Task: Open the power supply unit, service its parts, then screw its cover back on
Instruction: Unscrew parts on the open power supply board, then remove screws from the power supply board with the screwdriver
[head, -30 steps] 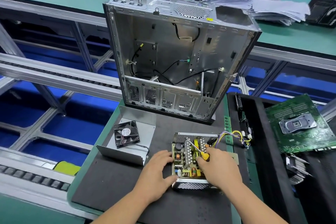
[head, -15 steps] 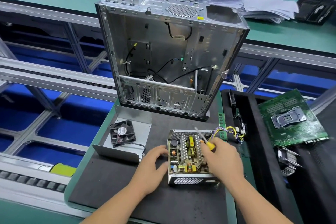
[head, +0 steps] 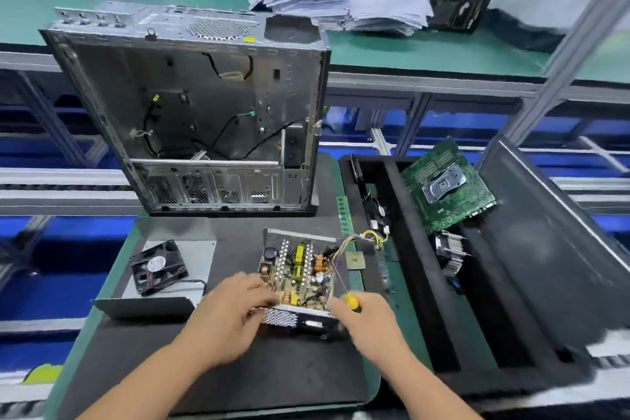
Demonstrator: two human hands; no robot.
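1. Head view: the power supply unit sits open on the dark mat covering the green tabletop, near the front edge, its circuit board and parts exposed.
2. The left hand rests at the unit's near left corner, fingers curled against the perforated side wall; the picture is blurred there, so I cannot tell whether it truly grips.
3. The right hand is clamped on a screwdriver with a yellow handle, whose thin shaft slants up along the unit's right edge.
4. A bundle of coloured wires runs from the unit's far right corner toward the black tray.
5. Left of the unit, a black fan lies on the grey metal cover.
6. Behind the unit stands an open computer case, loose cables inside.
7. A green motherboard leans in the tray, a heat sink just below it.
8. Paper stacks lie on the far bench.
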